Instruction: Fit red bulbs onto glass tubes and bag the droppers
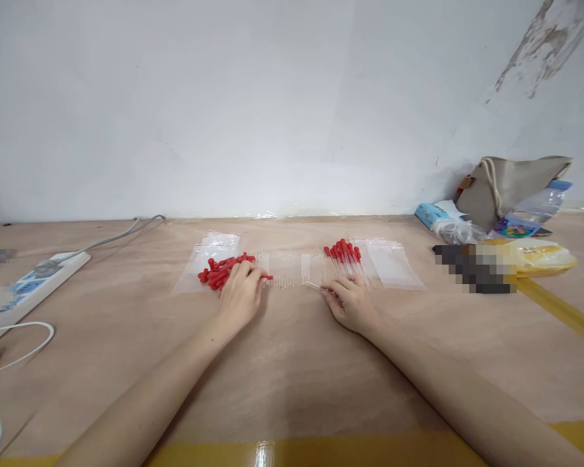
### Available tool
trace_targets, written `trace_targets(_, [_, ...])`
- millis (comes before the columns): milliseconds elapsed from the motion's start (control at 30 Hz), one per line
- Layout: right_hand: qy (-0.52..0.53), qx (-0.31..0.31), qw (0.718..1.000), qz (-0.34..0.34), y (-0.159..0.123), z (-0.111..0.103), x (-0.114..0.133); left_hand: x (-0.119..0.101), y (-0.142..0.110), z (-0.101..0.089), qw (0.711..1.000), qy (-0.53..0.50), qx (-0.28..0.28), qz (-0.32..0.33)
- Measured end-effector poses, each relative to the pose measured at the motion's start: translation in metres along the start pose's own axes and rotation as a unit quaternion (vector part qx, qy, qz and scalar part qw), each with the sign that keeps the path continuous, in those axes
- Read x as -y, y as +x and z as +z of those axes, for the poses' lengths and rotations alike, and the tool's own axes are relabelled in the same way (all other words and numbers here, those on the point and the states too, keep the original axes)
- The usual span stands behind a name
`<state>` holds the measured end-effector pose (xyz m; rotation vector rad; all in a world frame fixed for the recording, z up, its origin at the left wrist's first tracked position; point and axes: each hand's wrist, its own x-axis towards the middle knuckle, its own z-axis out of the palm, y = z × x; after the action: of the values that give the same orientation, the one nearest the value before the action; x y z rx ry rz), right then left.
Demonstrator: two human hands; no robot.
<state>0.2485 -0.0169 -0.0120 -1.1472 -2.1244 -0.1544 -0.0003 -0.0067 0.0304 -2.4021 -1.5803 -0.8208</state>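
Between the fingertips of my left hand [241, 292] is a red rubber dropper bulb [267, 277], pointing right. A pile of similar red bulbs [217, 277] lies beside and partly behind that hand. My right hand [353, 306] pinches a thin glass dropper tube [312, 285], its free end towards the left. The bulb and the tube are apart. Beyond and between the hands, a row of clear glass tubes [287, 267] lies side by side. Several droppers with red bulbs fitted [343, 251] lie behind my right hand, their lower ends partly hidden.
Clear zip bags lie at left [189, 275] and right [394, 267]. A power strip [53, 272] with cables stands far left. On the right are a tissue pack [433, 213], a grey bag [520, 181], a plastic bottle [540, 211] and a yellow packet [545, 258]. A wall rises behind.
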Motion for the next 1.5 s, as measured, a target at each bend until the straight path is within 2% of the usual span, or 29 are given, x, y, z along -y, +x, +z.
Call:
trace_targets(67, [0.004,0.002,1.0,-0.014,0.0,0.0,0.002,-0.01,-0.006,0.01,0.994,-0.106,-0.004,0.034])
trace_targets(133, [0.011,0.008,0.999,-0.03,0.0,0.0,0.004,-0.018,-0.013,0.019,0.982,-0.184,0.026,0.034])
trace_targets(267, [0.019,0.022,0.998,-0.056,-0.001,0.0,0.008,-0.024,-0.019,0.027,0.965,-0.249,0.087,0.012])
trace_targets(600, [0.015,0.025,0.996,-0.08,-0.001,0.003,0.011,-0.025,-0.02,0.026,0.953,-0.296,0.066,-0.002])
trace_targets(867, [0.039,0.052,0.992,-0.109,0.001,0.002,0.012,-0.021,-0.019,0.028,0.956,-0.287,0.052,0.033])
trace_targets(1067, [0.035,0.059,0.991,-0.116,0.002,0.002,0.008,-0.023,-0.019,0.025,0.949,-0.299,0.071,0.069])
trace_targets(1267, [0.006,0.041,0.993,-0.114,0.002,0.001,0.012,-0.025,-0.019,0.021,0.955,-0.267,0.096,0.092])
trace_targets(1500, [-0.021,0.048,0.99,-0.133,0.001,0.005,0.016,-0.023,-0.02,0.022,0.955,-0.246,0.118,0.121])
